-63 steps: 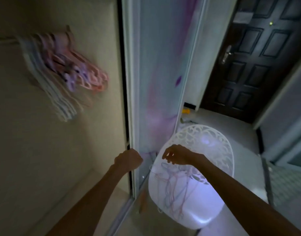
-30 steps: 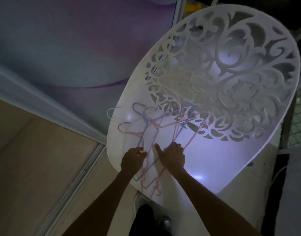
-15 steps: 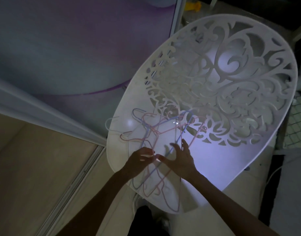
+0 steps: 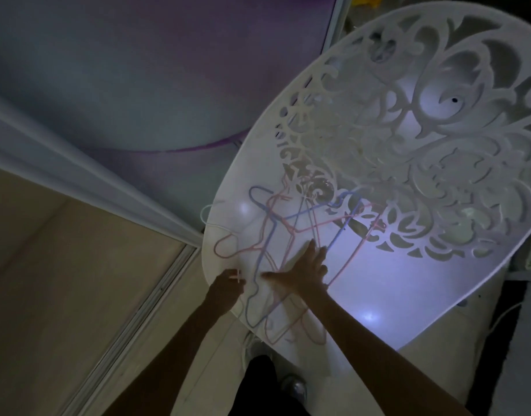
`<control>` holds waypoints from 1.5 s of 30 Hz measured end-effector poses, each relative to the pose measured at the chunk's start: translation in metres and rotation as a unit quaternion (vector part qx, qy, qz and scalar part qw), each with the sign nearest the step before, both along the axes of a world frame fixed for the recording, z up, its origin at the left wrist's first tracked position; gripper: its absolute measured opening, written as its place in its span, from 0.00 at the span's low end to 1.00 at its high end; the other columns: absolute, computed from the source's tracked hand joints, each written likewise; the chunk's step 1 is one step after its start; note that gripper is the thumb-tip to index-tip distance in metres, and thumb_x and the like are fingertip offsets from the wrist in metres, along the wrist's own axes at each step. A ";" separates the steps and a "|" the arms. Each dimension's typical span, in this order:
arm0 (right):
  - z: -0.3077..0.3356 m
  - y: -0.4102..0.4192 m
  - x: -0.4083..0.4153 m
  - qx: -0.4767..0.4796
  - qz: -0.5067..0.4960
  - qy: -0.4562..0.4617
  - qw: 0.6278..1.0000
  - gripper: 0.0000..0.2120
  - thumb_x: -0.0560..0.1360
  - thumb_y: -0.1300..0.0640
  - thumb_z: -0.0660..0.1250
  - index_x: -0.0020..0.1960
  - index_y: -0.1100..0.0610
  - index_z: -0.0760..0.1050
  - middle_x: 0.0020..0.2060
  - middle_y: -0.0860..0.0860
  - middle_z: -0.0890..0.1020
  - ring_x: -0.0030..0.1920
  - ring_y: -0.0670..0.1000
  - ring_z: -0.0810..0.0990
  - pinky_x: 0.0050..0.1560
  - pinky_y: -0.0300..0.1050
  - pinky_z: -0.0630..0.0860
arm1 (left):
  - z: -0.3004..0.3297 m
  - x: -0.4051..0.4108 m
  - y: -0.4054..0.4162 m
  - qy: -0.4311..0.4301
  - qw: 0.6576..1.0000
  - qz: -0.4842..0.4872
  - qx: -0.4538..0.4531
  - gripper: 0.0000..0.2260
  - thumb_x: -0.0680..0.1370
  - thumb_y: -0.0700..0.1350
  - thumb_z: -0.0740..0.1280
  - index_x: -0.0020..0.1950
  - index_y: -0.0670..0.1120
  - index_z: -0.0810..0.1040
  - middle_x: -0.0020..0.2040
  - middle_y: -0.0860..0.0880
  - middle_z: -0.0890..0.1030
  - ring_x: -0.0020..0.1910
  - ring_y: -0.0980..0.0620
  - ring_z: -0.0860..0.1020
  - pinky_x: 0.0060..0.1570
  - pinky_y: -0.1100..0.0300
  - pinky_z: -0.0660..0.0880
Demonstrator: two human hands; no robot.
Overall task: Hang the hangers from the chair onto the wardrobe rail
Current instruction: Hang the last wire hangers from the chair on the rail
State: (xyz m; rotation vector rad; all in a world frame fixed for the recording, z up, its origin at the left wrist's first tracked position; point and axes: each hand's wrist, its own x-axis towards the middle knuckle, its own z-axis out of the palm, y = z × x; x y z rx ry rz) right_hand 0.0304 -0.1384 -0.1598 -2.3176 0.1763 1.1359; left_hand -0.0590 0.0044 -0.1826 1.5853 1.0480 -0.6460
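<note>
Since half a second ago the right hand [image 4: 303, 270] has flattened, fingers straight and spread, pressing the tangled hangers [image 4: 276, 235] on the seat. The left hand [image 4: 228, 283] has slid to the chair [image 4: 408, 280] edge, fingers curled, pinching a pink hanger end. Beyond stands the wardrobe door [image 4: 138, 70].

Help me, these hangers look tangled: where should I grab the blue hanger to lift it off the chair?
Take the blue hanger by its hook, from the chair's left edge: the hook lies clear of the pile, while its arms cross under the pink hangers.
</note>
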 end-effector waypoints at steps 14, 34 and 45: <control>-0.001 0.011 -0.007 0.113 0.024 -0.068 0.991 0.52 0.61 0.49 0.79 0.73 0.49 0.49 0.65 0.53 0.58 0.70 0.55 0.56 0.68 0.53 0.63 | -0.016 -0.018 0.013 -0.064 0.982 0.119 -0.130 0.17 0.79 0.30 0.55 0.67 0.31 0.68 0.33 0.46 0.85 0.26 0.57 0.81 0.24 0.69 0.73; 0.016 -0.115 0.007 0.174 -0.178 0.042 0.968 0.38 0.74 0.64 0.67 0.75 0.51 0.48 0.62 0.49 0.65 0.51 0.47 0.76 0.42 0.38 0.75 | -0.011 0.048 -0.078 -0.210 0.848 -0.280 0.399 0.06 0.73 0.48 0.67 0.40 0.47 0.79 0.36 0.50 0.81 0.37 0.52 0.82 0.34 0.64 0.75; 0.102 -0.152 0.008 0.202 -0.173 0.013 0.964 0.48 0.51 0.40 0.67 0.70 0.49 0.62 0.66 0.56 0.71 0.66 0.53 0.70 0.53 0.41 0.66 | 0.103 0.049 -0.108 -0.220 0.966 -0.009 -0.136 0.08 0.78 0.39 0.64 0.55 0.40 0.78 0.39 0.48 0.82 0.26 0.60 0.80 0.29 0.70 0.73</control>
